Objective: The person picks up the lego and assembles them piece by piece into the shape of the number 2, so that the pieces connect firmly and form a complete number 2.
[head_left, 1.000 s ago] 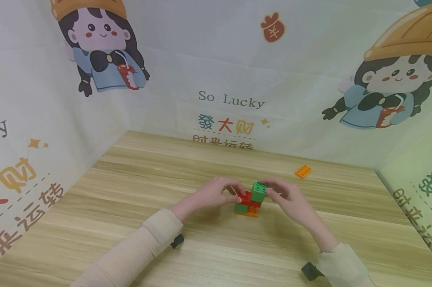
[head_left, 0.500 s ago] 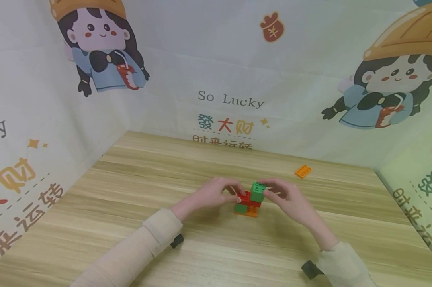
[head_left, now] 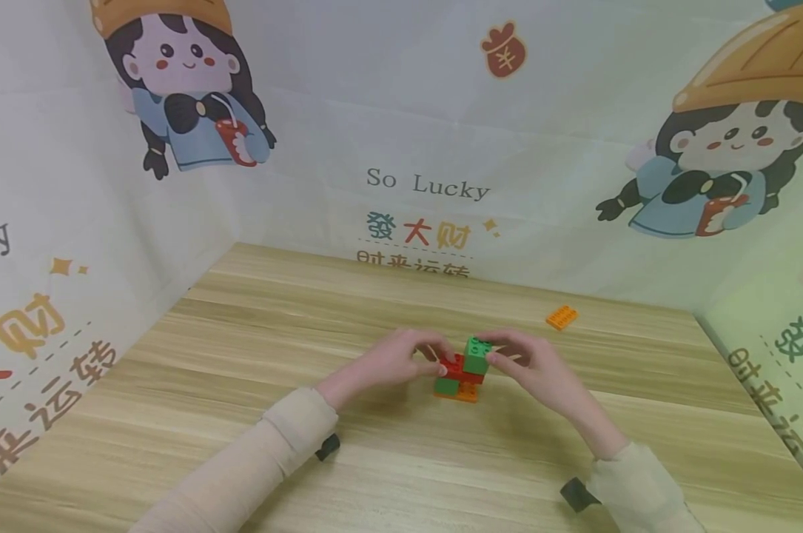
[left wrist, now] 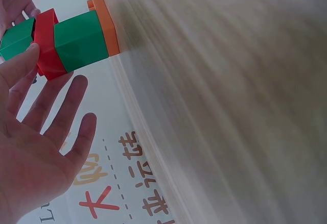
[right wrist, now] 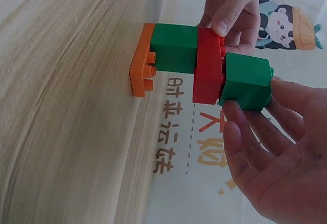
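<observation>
Two bare hands [head_left: 397,358] [head_left: 534,368] on glossy, studded, box-shaped bricks [right wrist: 208,68]

A cloth-screened tabletop booth, the kind of room around it unclear
Printed fabric encloses the wood-grain tabletop [head_left: 294,318]: a back cloth [head_left: 321,148] behind its far edge, a left cloth [head_left: 35,163] and a right cloth [head_left: 764,292] along its sides. Above the tabletop's far edge show "So Lucky" lettering [head_left: 428,184], Chinese characters [head_left: 416,232] and cartoon figures [head_left: 201,141].
</observation>
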`<action>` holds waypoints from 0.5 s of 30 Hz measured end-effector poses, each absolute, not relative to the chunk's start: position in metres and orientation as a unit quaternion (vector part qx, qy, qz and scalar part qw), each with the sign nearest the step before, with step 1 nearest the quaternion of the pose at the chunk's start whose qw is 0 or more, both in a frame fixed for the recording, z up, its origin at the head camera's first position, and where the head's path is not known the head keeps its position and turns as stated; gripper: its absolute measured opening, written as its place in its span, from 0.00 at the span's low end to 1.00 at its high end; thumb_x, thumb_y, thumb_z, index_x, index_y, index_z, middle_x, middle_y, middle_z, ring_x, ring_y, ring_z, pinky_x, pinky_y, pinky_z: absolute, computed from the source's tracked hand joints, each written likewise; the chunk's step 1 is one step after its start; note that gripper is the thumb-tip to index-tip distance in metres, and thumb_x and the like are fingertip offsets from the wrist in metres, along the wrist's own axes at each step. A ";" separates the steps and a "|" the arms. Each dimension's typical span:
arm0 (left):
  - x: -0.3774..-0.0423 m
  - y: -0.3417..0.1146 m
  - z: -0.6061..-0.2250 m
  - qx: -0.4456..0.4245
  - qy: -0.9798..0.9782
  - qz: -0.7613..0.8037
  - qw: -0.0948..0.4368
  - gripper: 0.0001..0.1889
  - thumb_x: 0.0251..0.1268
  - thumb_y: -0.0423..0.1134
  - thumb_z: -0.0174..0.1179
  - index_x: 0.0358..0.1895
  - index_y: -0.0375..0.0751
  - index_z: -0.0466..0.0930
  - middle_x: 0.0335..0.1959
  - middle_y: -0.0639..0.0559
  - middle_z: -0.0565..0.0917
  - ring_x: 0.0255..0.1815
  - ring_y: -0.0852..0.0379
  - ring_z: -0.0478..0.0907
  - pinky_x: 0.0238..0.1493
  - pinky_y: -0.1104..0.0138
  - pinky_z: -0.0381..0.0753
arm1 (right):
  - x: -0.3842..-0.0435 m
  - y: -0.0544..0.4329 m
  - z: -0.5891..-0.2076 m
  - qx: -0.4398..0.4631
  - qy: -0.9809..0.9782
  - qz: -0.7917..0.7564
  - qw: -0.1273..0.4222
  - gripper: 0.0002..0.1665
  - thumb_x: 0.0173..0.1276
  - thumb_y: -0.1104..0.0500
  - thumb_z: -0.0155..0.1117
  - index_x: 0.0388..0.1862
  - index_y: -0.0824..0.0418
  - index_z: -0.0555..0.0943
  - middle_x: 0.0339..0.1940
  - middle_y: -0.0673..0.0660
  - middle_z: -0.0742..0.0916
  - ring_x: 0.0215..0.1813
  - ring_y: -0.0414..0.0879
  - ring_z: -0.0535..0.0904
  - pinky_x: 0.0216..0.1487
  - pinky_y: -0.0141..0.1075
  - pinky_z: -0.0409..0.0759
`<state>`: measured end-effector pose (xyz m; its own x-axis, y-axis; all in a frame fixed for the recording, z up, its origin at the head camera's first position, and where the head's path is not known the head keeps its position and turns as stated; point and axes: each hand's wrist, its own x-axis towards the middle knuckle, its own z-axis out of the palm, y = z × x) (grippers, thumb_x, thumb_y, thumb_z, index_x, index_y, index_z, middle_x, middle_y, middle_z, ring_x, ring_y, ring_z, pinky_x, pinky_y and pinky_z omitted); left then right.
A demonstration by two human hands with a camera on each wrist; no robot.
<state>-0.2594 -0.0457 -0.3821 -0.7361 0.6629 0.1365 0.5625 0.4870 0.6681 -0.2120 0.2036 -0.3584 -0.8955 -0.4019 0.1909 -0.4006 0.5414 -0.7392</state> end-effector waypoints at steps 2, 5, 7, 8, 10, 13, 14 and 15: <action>-0.260 -0.046 -0.382 0.355 0.860 0.359 0.071 0.10 0.64 0.39 0.65 0.48 0.50 0.83 0.49 0.55 0.87 0.49 0.57 0.83 0.59 0.56 0.80 | -0.212 0.203 -0.358 -0.228 0.879 -0.418 0.002 0.19 0.73 0.56 0.60 0.62 0.56 0.79 0.58 0.59 0.86 0.51 0.52 0.86 0.49 0.37 0.86; -0.259 -0.046 -0.382 0.354 0.860 0.359 0.073 0.10 0.65 0.39 0.65 0.48 0.51 0.83 0.49 0.56 0.87 0.49 0.57 0.82 0.58 0.57 0.80 | -0.213 0.203 -0.357 -0.229 0.881 -0.415 0.004 0.19 0.73 0.57 0.61 0.61 0.57 0.79 0.58 0.59 0.86 0.50 0.52 0.87 0.49 0.37 0.86; -0.260 -0.046 -0.382 0.356 0.860 0.359 0.073 0.10 0.64 0.39 0.65 0.48 0.50 0.83 0.49 0.55 0.87 0.49 0.57 0.83 0.58 0.57 0.80 | -0.213 0.203 -0.357 -0.230 0.881 -0.413 0.004 0.19 0.73 0.57 0.61 0.61 0.57 0.79 0.57 0.59 0.86 0.50 0.51 0.87 0.48 0.37 0.86; -0.260 -0.046 -0.383 0.357 0.859 0.361 0.073 0.10 0.64 0.39 0.65 0.48 0.50 0.83 0.49 0.55 0.87 0.49 0.57 0.83 0.58 0.57 0.80 | -0.213 0.203 -0.356 -0.230 0.881 -0.413 0.004 0.19 0.73 0.58 0.61 0.61 0.57 0.79 0.57 0.59 0.86 0.49 0.51 0.87 0.48 0.37 0.86; -0.260 -0.046 -0.383 0.358 0.858 0.362 0.071 0.10 0.64 0.39 0.65 0.48 0.50 0.83 0.49 0.55 0.87 0.49 0.56 0.83 0.58 0.57 0.81 | -0.213 0.203 -0.356 -0.231 0.881 -0.413 0.005 0.19 0.73 0.58 0.61 0.61 0.57 0.79 0.57 0.59 0.86 0.49 0.50 0.87 0.48 0.36 0.86; -0.260 -0.046 -0.383 0.357 0.859 0.361 0.071 0.10 0.64 0.39 0.65 0.48 0.50 0.84 0.49 0.56 0.87 0.48 0.57 0.83 0.58 0.58 0.80 | -0.213 0.203 -0.355 -0.232 0.882 -0.411 0.008 0.19 0.73 0.58 0.61 0.61 0.58 0.79 0.57 0.60 0.86 0.48 0.53 0.87 0.47 0.37 0.86; -0.260 -0.046 -0.383 0.356 0.859 0.361 0.071 0.10 0.64 0.39 0.65 0.48 0.51 0.84 0.49 0.56 0.88 0.48 0.57 0.83 0.58 0.58 0.80 | -0.213 0.203 -0.355 -0.232 0.882 -0.411 0.009 0.19 0.73 0.59 0.61 0.61 0.59 0.79 0.57 0.61 0.86 0.49 0.54 0.87 0.47 0.37 0.86; -0.260 -0.046 -0.383 0.355 0.860 0.360 0.071 0.10 0.64 0.39 0.65 0.48 0.51 0.84 0.49 0.56 0.88 0.48 0.57 0.83 0.58 0.58 0.80 | -0.213 0.203 -0.355 -0.231 0.882 -0.411 0.010 0.19 0.73 0.59 0.61 0.61 0.59 0.79 0.56 0.61 0.86 0.49 0.55 0.87 0.47 0.37 0.86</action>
